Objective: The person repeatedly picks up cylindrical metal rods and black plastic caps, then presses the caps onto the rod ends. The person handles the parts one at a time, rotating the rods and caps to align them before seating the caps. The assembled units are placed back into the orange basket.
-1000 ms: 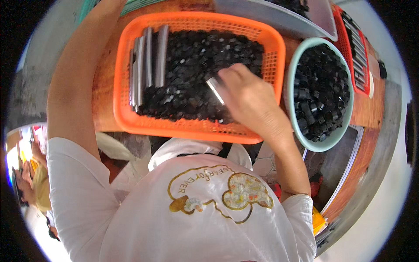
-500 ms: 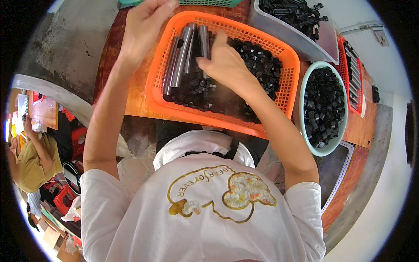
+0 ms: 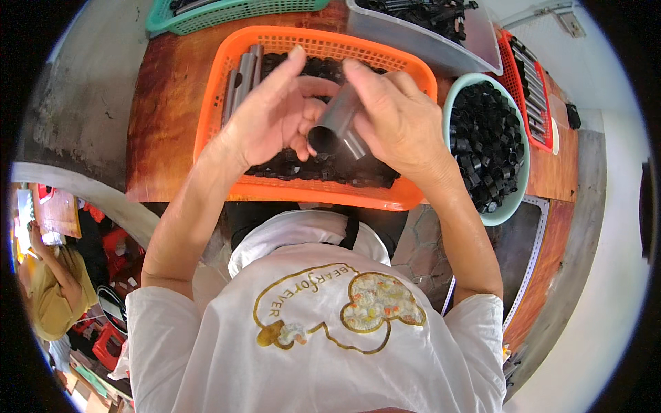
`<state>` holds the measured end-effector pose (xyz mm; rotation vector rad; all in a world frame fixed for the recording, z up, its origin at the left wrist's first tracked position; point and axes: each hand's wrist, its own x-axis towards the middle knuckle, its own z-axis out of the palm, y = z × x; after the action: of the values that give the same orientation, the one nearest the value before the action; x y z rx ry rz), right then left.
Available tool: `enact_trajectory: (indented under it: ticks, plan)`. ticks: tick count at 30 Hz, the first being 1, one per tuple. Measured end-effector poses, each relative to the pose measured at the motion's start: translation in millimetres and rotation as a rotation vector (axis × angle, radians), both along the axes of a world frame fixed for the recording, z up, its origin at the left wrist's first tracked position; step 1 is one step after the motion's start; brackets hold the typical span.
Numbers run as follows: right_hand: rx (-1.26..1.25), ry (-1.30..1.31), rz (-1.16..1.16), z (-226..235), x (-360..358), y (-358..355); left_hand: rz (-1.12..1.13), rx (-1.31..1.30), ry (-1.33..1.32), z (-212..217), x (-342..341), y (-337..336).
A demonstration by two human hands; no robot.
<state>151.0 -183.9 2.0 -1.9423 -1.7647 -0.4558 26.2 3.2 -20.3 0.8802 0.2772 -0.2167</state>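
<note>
My right hand (image 3: 406,127) is closed around a grey metal tube (image 3: 339,113), whose round open end points toward me. A second, shinier tube (image 3: 355,146) shows under the same fingers. Just left of the tube's open end is my left hand (image 3: 272,113), palm turned inward with fingers apart; some fingertips are close to the tube, and I cannot tell if they touch it. Both hands are over an orange basket (image 3: 323,195). In it lie many small black plastic pieces (image 3: 275,165), with several metal tubes (image 3: 241,86) along its left side.
A pale green bowl (image 3: 525,155) of black ring-like pieces stands right of the basket. Behind are a clear bin (image 3: 420,51) of black parts, a red basket (image 3: 551,141) with tubes and a green basket (image 3: 241,17), on a wooden table (image 3: 158,103). Another person (image 3: 62,296) sits far left.
My right hand has come up out of the basket with tubes in it. My left hand has come down from the upper left to meet it. Fewer tubes lie at the basket's left.
</note>
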Motion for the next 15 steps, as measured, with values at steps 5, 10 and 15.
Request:
enact_trajectory:
  ticks: [5, 10, 15]
  plan:
    - [0.077, 0.017, 0.012, -11.6, 2.2, -5.4, 0.012, 0.033, -0.161, -4.0, 4.5, -20.9]
    - [0.165, 0.791, -0.066, -21.0, -6.8, -20.8, 0.355, 0.098, -0.135, -10.4, 11.8, -30.9]
    - [-0.074, 0.814, -0.114, -20.5, -21.2, -28.6, 0.439, 0.079, -0.142, -7.8, 29.3, -27.7]
